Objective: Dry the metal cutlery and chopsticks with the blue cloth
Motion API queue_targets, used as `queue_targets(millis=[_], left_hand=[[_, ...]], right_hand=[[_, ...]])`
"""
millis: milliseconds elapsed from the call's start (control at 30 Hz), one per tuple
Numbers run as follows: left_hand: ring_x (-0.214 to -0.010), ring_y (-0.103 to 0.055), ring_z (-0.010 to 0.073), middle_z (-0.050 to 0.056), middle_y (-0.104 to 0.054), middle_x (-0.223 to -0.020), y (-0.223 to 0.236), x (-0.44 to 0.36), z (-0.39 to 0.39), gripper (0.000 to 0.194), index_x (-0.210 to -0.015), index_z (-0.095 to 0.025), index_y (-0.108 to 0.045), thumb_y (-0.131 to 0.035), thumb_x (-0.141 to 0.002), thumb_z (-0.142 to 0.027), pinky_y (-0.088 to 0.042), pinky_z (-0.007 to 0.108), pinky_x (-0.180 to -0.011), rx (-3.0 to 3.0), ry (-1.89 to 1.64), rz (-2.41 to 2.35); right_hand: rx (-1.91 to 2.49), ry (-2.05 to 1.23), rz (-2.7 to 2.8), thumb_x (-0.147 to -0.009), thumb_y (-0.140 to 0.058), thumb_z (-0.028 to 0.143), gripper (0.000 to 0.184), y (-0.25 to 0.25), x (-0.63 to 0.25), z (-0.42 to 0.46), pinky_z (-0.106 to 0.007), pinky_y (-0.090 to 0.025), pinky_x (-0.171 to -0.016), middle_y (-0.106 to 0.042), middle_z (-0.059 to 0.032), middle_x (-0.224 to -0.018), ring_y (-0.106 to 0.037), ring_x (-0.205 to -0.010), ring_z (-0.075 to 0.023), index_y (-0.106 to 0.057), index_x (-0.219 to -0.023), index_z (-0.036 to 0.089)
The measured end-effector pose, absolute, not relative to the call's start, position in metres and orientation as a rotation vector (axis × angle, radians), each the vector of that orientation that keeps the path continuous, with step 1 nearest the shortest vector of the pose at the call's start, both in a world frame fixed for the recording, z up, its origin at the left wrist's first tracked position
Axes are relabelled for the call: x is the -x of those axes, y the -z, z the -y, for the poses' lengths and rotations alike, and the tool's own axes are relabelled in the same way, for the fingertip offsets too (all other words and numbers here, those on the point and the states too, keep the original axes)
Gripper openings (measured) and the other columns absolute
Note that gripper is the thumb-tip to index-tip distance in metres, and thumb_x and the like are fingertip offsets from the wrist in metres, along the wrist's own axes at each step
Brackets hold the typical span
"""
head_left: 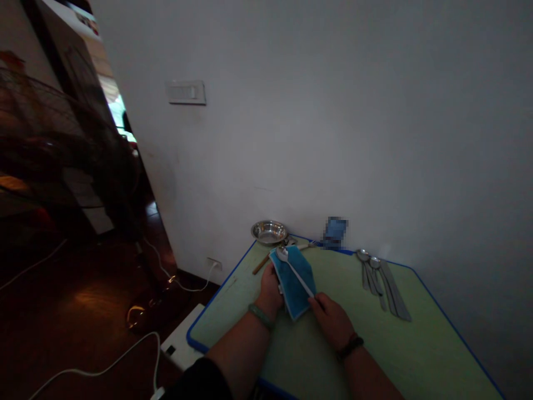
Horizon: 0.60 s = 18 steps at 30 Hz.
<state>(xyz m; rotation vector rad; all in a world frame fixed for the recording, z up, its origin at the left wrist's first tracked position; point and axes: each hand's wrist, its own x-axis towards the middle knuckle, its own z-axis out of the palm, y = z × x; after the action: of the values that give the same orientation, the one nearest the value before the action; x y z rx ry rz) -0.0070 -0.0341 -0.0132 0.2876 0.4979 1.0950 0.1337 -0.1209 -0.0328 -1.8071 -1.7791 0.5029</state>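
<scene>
My left hand (271, 288) is closed on a blue cloth (296, 283), which lies open over the palm and hides most of the fingers. A metal spoon (295, 270) rests slantwise across the cloth, its bowl at the upper left. The end of its handle is pinched in my right hand (333, 319). Both hands are above the pale green table (316, 355). Beyond the cloth stands a round steel bowl (269, 232). Near it lie a fork (308, 245) and a brown stick-like handle (261, 264), partly hidden by the cloth.
To the right lie several spoons (370, 278) and, beside them, flat metal pieces of cutlery (397, 294). A blurred-out blue object (335, 232) stands at the table's back edge against the wall (333, 122). A dark standing fan (137, 250) and white cables (79, 371) are at the left.
</scene>
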Motion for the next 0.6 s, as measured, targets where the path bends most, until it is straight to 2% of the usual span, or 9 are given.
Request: queue_targets(millis=[600], left_hand=[[-0.049, -0.059, 0.0177, 0.003, -0.060, -0.049, 0.0027, 0.0082, 0.0396, 0.030, -0.054, -0.017, -0.056, -0.054, -0.070, -0.042, -0.049, 0.033, -0.062, -0.304, -1.032, -0.420]], right_hand=[[1.790, -0.528, 1.797, -0.085, -0.030, 0.049, 0.037, 0.0331, -0.1350, 0.1205, -0.023, -0.032, -0.059, -0.059, -0.0006, -0.072, -0.053, -0.067, -0.0138, -0.049, -0.072, 0.021]])
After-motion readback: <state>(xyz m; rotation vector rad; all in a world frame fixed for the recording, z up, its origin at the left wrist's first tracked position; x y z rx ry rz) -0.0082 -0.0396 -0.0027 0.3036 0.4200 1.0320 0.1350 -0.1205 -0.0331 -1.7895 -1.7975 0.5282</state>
